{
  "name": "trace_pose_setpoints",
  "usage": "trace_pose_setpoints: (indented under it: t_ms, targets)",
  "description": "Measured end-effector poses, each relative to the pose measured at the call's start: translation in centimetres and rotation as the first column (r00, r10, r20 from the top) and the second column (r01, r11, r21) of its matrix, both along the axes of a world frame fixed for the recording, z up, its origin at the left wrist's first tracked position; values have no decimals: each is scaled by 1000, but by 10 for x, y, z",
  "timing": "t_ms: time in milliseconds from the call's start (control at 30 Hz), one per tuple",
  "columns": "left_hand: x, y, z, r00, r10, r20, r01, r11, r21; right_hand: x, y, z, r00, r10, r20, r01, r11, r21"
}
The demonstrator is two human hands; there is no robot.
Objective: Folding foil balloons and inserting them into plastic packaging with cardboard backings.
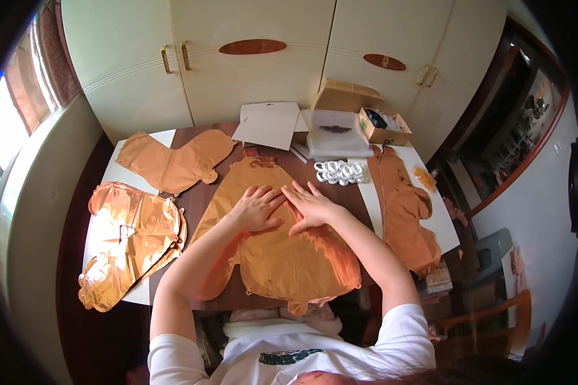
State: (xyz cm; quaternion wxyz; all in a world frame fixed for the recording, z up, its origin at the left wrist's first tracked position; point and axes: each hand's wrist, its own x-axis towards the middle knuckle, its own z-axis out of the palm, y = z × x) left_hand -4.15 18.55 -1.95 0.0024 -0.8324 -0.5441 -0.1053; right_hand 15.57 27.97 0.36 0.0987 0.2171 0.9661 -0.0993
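A flat copper-coloured foil balloon [289, 263] lies in front of me on the dark wooden table [199, 142], its tabbed lower end at the near edge. My left hand [258, 209] rests palm down on its upper middle, fingers stretched out. Beside it, fingertips nearly meeting, my right hand [310, 206] lies flat with its fingers spread. Neither hand grips anything. The balloon's foil is creased, and part of it is hidden under my hands and forearms.
More flat foil balloons lie around: a matte one [173, 160] far left, a shiny one [131, 237] near left, one [404, 212] at right. White looped ribbon or rings [340, 172], a white card [268, 125], a clear plastic sleeve [337, 133] and a small box [385, 133] stand behind.
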Motion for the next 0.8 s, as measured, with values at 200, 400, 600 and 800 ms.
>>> trace_pose_setpoints:
  t_ms: [200, 400, 600, 800]
  targets:
    - [-2, 3, -5, 999, -25, -30, 26, 999, 25, 24, -41, -11, 989, 149, 13, -149, 974, 169]
    - [-4, 4, -6, 998, -8, -66, 7, 1000, -14, 60, -104, -25, 975, 198, -99, -189, 978, 89]
    - [-2, 1, -2, 999, 7, -43, -9, 998, -58, 106, -166, -20, 954, 183, -238, -169, 982, 79]
    - [0, 1, 0, 999, -5, -44, 2, 998, -57, 159, -185, 1, 914, -88, -396, -19, 966, -258]
